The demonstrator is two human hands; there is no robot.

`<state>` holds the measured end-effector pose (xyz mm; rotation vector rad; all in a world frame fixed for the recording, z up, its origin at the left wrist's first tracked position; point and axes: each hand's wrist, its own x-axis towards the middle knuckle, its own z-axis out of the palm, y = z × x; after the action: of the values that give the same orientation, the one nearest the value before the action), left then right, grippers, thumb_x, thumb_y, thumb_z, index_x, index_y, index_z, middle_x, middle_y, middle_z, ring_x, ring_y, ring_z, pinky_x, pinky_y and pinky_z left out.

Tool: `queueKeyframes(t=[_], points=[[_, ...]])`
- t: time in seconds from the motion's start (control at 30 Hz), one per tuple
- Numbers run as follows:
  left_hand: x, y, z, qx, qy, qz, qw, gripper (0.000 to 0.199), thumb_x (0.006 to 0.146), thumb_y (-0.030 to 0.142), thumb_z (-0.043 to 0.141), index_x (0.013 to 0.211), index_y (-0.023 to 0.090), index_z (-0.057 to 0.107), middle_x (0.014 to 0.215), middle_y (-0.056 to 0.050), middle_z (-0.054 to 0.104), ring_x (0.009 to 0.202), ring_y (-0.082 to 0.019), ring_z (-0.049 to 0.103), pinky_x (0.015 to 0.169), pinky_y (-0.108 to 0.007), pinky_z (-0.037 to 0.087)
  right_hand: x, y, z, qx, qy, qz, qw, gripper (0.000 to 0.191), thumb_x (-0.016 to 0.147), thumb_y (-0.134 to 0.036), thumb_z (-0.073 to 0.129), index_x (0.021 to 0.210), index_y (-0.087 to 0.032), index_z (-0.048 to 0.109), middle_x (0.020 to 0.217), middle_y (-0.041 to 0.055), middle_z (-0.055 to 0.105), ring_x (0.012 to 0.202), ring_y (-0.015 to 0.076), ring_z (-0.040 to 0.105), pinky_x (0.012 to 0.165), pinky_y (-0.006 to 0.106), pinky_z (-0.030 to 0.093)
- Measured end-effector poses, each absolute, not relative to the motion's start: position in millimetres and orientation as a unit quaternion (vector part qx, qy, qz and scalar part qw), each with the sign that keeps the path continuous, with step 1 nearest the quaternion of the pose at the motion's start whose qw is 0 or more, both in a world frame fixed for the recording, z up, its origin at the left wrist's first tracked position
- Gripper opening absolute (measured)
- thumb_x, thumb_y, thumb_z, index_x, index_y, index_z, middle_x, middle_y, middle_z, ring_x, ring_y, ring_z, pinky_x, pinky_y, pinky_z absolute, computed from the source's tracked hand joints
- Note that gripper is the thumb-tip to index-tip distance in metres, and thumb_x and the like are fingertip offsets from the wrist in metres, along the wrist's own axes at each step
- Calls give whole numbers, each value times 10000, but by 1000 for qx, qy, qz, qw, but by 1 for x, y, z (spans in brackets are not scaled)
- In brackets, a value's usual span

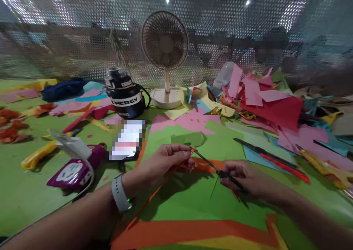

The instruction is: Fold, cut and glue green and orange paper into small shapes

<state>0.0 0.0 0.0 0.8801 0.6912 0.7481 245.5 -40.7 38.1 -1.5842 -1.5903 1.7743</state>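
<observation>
My left hand [175, 156] is closed in a pinch on a narrow orange paper strip [157, 193], which trails down toward the table's near edge. My right hand [241, 176] is wrapped round the dark handles of slim scissors [206, 161]. One blade points up and left, its tip at the orange paper by my left fingertips. Beneath both hands lies green paper [187, 202], with a wider orange paper piece [205, 165] behind them. More orange paper [176, 231] lies along the near edge.
A phone [128, 139], a purple packet [73, 172] and a dark bottle [125, 95] stand or lie on the left. Behind is a fan [165, 43]. On the right are a black-and-red cutter [275, 161] and a heap of coloured paper scraps [273, 106].
</observation>
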Motion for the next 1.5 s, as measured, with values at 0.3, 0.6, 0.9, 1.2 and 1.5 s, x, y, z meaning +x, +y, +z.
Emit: queueKeyframes(t=[0.3, 0.6, 0.9, 1.2, 1.5], points=[[0, 3, -2, 410, 315, 340, 786, 235, 762, 294, 788, 912, 135, 701, 758, -44, 758, 717, -132, 700, 757, -264, 515, 249, -40, 29, -539, -561, 612, 140, 489, 652, -579, 781, 706, -189, 489, 545, -75, 457, 465, 54, 422, 425, 175, 329], [-1, 4, -2, 412, 313, 351, 780, 227, 772, 300, 781, 923, 146, 711, 769, -37, 755, 712, -136, 696, 762, -287, 525, 248, -40, 35, -552, -551, 610, 135, 522, 615, -605, 788, 707, -181, 498, 534, -68, 478, 466, 56, 447, 416, 175, 293], [1, 4, -5, 411, 313, 366, 774, 232, 766, 310, 791, 912, 145, 718, 788, -39, 754, 725, -129, 696, 783, -282, 537, 247, -41, 34, -545, -538, 629, 134, 501, 617, -555, 814, 724, -183, 495, 563, -72, 481, 486, 56, 452, 443, 185, 321], [1, 5, -5, 419, 328, 367, 763, 222, 762, 302, 793, 902, 149, 714, 803, -52, 762, 754, -142, 706, 821, -313, 534, 249, -40, 31, -538, -550, 625, 131, 489, 635, -548, 805, 706, -181, 490, 553, -75, 485, 473, 47, 446, 436, 178, 306], [0, 8, -5, 427, 325, 358, 764, 255, 733, 318, 812, 899, 151, 715, 795, -46, 769, 747, -139, 709, 810, -300, 536, 248, -39, 33, -539, -548, 626, 132, 518, 612, -580, 807, 688, -181, 486, 540, -74, 479, 465, 48, 445, 425, 180, 293]])
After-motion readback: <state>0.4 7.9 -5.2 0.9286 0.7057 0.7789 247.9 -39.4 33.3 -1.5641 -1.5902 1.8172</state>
